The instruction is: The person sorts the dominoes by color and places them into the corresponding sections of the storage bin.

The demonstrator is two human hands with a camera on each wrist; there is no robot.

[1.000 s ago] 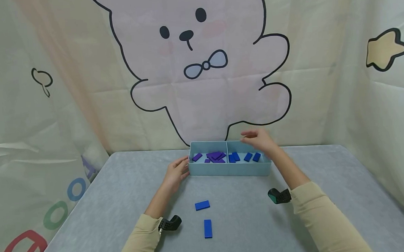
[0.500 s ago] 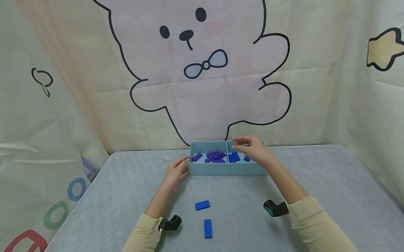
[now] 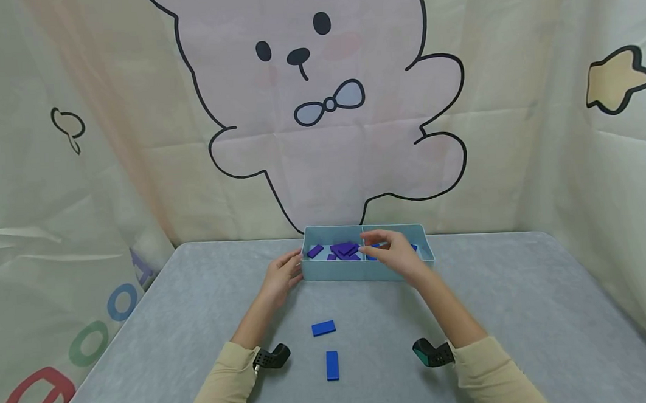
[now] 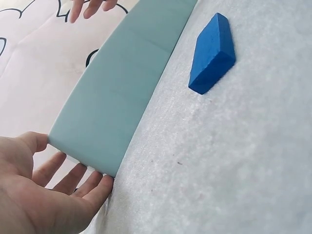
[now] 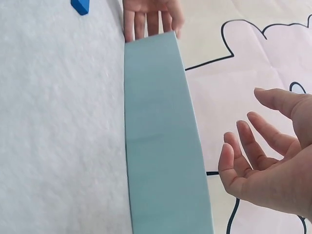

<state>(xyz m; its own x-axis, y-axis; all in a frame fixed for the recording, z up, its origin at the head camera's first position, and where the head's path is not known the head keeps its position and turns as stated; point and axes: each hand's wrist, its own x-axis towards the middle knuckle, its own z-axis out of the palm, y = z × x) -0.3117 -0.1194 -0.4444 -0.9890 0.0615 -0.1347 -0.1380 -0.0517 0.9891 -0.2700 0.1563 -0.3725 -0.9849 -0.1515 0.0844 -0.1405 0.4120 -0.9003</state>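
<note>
A light blue-green box (image 3: 354, 270) with two compartments stands at the back of the table. My left hand (image 3: 278, 281) touches its left end; in the left wrist view the fingertips (image 4: 84, 167) rest against the end wall. Above the box, near the divider, is my right hand (image 3: 394, 254), fingers loosely bent and apart. The right wrist view shows nothing between its fingers. Several purple blocks (image 3: 344, 250) lie in the left compartment. Blue blocks (image 3: 371, 258) lie in the right one, mostly hidden by my right hand.
Two blue blocks lie on the grey table in front of the box: one slanted crosswise (image 3: 323, 328), one lengthwise (image 3: 332, 366) nearer me. A cloth backdrop (image 3: 235, 200) with a drawn animal hangs just behind the table's far edge.
My right hand has moved left and lower, from above the right compartment's back edge to near the divider. The left hand, box and table blocks have stayed in place.
</note>
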